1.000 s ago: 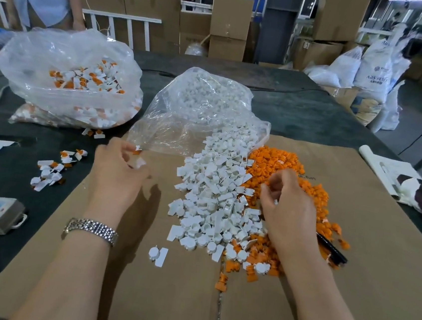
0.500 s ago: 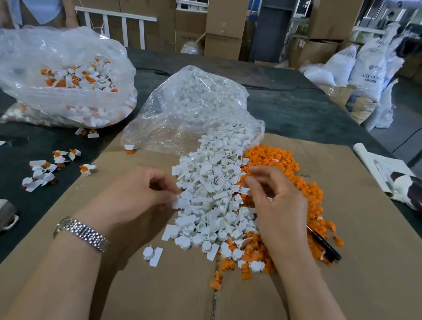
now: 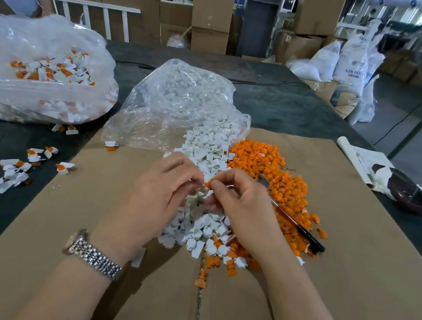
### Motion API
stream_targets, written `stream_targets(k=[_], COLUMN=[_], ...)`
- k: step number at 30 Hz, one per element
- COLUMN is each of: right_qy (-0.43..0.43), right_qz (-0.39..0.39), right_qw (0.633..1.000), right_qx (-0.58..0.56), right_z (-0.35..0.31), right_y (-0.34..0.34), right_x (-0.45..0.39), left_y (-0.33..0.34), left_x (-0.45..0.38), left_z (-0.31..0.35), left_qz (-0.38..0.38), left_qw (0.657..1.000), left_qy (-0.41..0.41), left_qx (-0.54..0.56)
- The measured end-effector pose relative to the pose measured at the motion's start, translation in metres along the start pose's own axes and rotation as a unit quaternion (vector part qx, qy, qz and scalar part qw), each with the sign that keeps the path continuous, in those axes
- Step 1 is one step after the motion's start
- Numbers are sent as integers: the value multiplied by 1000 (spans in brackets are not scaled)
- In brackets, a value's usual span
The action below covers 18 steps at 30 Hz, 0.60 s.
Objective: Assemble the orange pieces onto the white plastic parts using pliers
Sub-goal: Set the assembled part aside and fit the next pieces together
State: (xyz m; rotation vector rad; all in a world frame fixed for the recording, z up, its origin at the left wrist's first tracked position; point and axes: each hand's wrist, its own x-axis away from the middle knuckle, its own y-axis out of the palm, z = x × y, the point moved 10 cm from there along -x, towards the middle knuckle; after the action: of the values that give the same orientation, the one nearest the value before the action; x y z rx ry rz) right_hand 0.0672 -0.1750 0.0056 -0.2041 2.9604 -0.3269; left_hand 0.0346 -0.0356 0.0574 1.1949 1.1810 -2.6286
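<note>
Pinched in right hand (image 3: 241, 204), orange piece (image 3: 208, 184); left hand (image 3: 160, 197) curls on a white part, barely seen; both above white pile (image 3: 205, 156).

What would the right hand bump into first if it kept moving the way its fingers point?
Its fingers point left, so the right hand would most likely meet the left hand first; the fingertips nearly touch above the white parts pile. The orange piece it pinches leads, though depth is unclear.

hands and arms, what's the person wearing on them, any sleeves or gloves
Both hands are bare, with no gloves: left hand, right hand. Both forearms show bare, with no sleeves in view. The left wrist carries a silver metal watch with a linked band. No rings can be seen.
</note>
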Motion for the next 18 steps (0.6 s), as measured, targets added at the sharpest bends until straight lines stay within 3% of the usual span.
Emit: stream_targets(k=[5,8,11,13,18], right_qy=[17,-8,-47,-68,-94], right_qz=[-29,-19,3,5,-29], right_qw=[999,999,997,997,995], right_qx=[-32,-50,-59,-46,-19], right_z=[3,-3,-11,-16,-21], right_y=[2,-3,-10,-11,-3], right_x=[2,2,3,3,5], left_y=[2,2,13,22,38], left_x=[0,0,9,15,19], left_z=[9,-3,-31,-41,-34], left_qz=[8,13,-1,-13,-79], left_qw=[999,997,949,911,871], left_qy=[29,-48,-226,-296,-321], left_qx=[-30,57,221,286,363])
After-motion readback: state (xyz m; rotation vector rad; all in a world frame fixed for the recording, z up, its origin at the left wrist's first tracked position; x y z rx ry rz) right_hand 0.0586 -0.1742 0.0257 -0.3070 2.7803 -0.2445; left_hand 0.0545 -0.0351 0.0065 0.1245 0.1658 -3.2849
